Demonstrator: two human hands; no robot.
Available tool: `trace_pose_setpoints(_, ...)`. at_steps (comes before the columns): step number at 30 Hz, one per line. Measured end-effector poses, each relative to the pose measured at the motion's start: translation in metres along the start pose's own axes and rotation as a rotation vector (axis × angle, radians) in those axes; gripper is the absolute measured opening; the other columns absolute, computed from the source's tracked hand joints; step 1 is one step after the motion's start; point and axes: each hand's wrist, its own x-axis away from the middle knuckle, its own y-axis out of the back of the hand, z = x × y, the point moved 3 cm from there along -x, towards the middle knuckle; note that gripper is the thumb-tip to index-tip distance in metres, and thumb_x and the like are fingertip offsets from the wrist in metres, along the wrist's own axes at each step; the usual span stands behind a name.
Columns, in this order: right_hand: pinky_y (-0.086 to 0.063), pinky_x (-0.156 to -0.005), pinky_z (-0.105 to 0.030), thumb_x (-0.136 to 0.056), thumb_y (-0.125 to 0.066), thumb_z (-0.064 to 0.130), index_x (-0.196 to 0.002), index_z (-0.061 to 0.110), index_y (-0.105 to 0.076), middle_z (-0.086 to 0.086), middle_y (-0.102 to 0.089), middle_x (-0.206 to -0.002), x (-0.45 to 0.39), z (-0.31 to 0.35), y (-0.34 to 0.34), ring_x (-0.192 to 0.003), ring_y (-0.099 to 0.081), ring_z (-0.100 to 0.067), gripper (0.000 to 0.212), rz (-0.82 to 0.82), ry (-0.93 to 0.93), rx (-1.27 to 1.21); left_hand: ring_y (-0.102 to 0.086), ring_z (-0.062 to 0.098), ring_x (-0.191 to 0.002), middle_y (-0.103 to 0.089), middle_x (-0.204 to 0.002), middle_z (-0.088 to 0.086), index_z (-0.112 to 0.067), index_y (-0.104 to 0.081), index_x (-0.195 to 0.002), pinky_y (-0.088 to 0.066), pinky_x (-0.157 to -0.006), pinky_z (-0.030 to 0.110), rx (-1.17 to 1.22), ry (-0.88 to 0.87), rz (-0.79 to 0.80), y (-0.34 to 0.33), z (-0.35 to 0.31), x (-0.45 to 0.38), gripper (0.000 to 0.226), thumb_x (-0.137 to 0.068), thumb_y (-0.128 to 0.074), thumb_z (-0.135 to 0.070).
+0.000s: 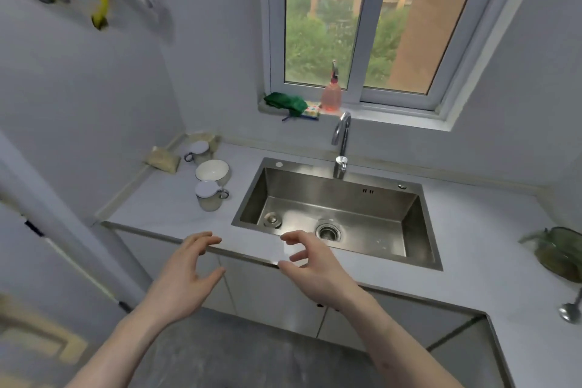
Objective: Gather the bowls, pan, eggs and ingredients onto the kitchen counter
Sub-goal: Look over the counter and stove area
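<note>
At lower centre, the left hand (185, 274) and right hand (311, 264) hover at the counter (472, 249) edge, fingers spread, loosely curved, holding nothing; the white bowl (212, 171) sits centre-left between two mugs (208, 195).

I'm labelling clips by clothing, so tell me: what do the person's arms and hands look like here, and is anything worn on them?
Both forearms are bare up to the bottom edge of the picture: no sleeves show. The left hand and the right hand carry no gloves, and no rings, watch or bracelets can be seen. No markings show clearly on either arm.
</note>
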Motion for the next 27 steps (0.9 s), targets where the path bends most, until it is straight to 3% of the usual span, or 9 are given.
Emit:
trace_pose_setpoints(3,-0.055,-0.092,-0.029,-0.088,-0.063,0.043,-0.128,0.045,-0.052,0.026,-0.048,-0.127,-0.046,0.013,-0.027,-0.108,-0.058,0.005,0.042,-0.003,-0.014,0.004,-0.054,0.005,-0.113,-0.044,-0.142,-0.020,-0.039,-0.053,-0.131,-0.047,-0.097,0.030,-0.011,0.022,-0.004,0.026,0.039,-0.039,0.048,-0.087,-0.073,-0.035)
trace_pose_setpoints(9,-0.056,-0.092,-0.032,-0.085,-0.064,0.043,-0.125,0.043,-0.053,0.028,-0.050,-0.127,-0.117,0.026,-0.070,-0.107,-0.059,0.005,0.041,-0.038,-0.058,-0.033,-0.058,0.007,-0.108,-0.048,-0.139,-0.017,-0.039,-0.055,-0.128,-0.051,-0.092,0.033,-0.040,0.055,0.053,0.060,0.108,-0.122,0.045,-0.086,-0.073,-0.036)
trace_pose_setpoints(18,-0.053,-0.091,-0.027,-0.087,-0.065,0.036,-0.128,0.039,-0.054,0.027,-0.052,-0.118,-0.206,0.023,-0.088,-0.100,-0.063,-0.001,0.042,-0.007,-0.128,-0.009,-0.057,0.010,-0.108,-0.049,-0.135,-0.013,-0.032,-0.055,-0.131,-0.048,-0.086,0.030,-0.068,0.117,0.122,0.064,0.153,-0.232,0.046,-0.088,-0.070,-0.033)
trace_pose_setpoints(24,-0.055,-0.089,-0.027,-0.086,-0.064,0.037,-0.130,0.035,-0.054,0.020,-0.049,-0.119,-0.284,0.009,-0.096,-0.093,-0.065,-0.007,0.045,0.038,-0.169,0.027,-0.060,0.011,-0.104,-0.051,-0.137,-0.006,-0.029,-0.057,-0.130,-0.050,-0.089,0.031,-0.050,0.218,0.159,0.059,0.187,-0.304,0.046,-0.087,-0.072,-0.032)
trace_pose_setpoints(27,-0.056,-0.080,-0.027,-0.086,-0.063,0.037,-0.131,0.035,-0.053,0.022,-0.045,-0.118,-0.315,-0.001,-0.106,-0.089,-0.065,-0.009,0.047,0.090,-0.205,0.047,-0.062,0.013,-0.101,-0.052,-0.138,-0.001,-0.026,-0.058,-0.131,-0.051,-0.089,0.033,-0.036,0.274,0.160,0.057,0.204,-0.336,0.046,-0.087,-0.072,-0.031)
